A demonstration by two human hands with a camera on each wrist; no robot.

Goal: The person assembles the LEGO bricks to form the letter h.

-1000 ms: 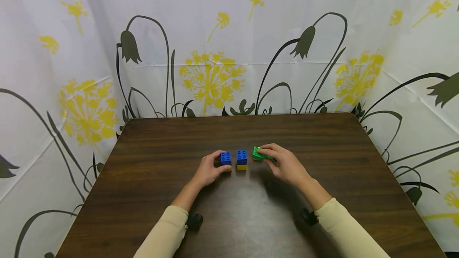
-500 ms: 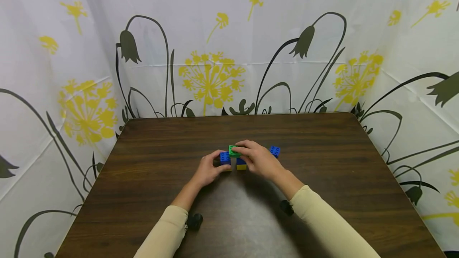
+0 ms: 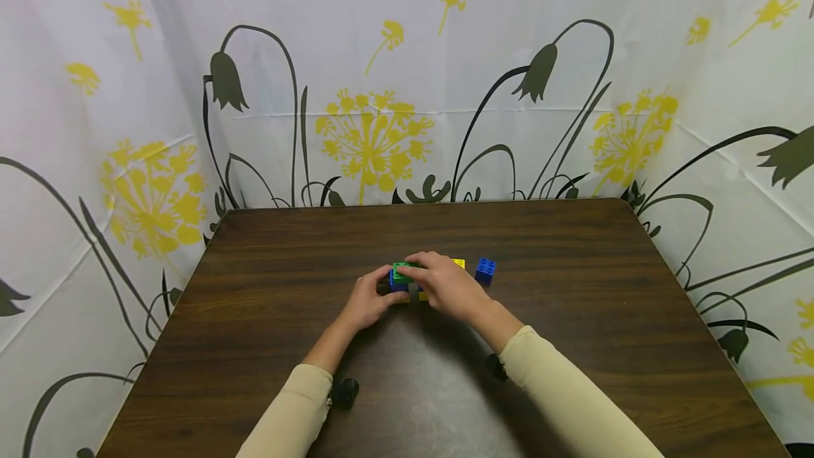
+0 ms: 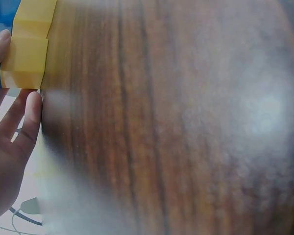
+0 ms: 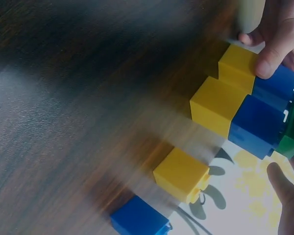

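Observation:
A green brick (image 3: 400,273) lies across the tops of two side-by-side stacks, pinched by my right hand (image 3: 450,287). Each stack has a blue brick (image 5: 257,120) over a yellow brick (image 5: 217,106). In the right wrist view, blue studs show in a narrow gap under the green brick, so I cannot tell whether it is fully pressed on. My left hand (image 3: 365,304) grips the left stack between thumb and fingers. That stack's yellow brick (image 4: 25,55) shows beside the thumb in the left wrist view. The right fingers hide most of the right stack from the head view.
Right of the stacks, a loose yellow brick (image 3: 459,262) and a loose blue brick (image 3: 485,271) stand on the dark wooden table (image 3: 305,246). Behind the table's far edge hangs a white flowered curtain (image 3: 356,62).
My right hand has carried the green brick left from beside the stacks, then lowered it onto them. The loose blue and yellow bricks have come into sight. My left hand stays put.

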